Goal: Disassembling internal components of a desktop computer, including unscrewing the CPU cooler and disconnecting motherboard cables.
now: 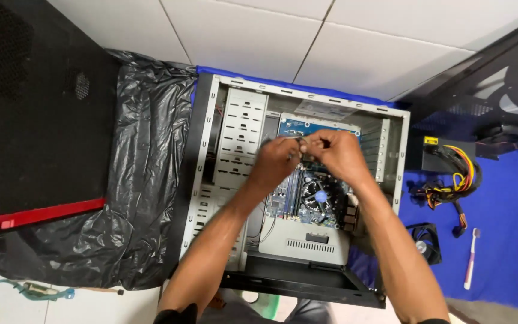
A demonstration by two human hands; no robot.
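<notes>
- White floor tiles point(391, 36) with thin dark lines between them, seen from above.
- Open computer case point(211, 180) lying flat on the floor, grey metal inside, black frame at the near edge.
- Blue cloth point(511, 210) spread under the case and out to the right.
- Crinkly black plastic bag point(139, 180) just left of the case, touching its side.
- Black side panel point(31, 108) with a red strip along its edge, lying on the bag's left part.
- Blue circuit board point(307, 201) inside the case, with a round fan in the middle.
- Left hand point(277, 159) and right hand point(334, 153) close together above the board, near its far end.
- Both hands clenched around a small silver metal piece point(283, 138), pinched between fingers of each; too small to tell what kind of piece.
- Black power box point(436, 153) on the blue cloth right of the case, with a bunch of yellow, red and black wires point(460, 177) curling out.
- Small black fan point(424, 243) near the case's right corner.
- White and pink toothbrush point(472, 258) lying on the blue cloth, well apart from the hands.
- Another black case panel point(481, 90) with round holes at the top right.
- Bits of green string point(37, 293) on the tiles at the bottom left.
</notes>
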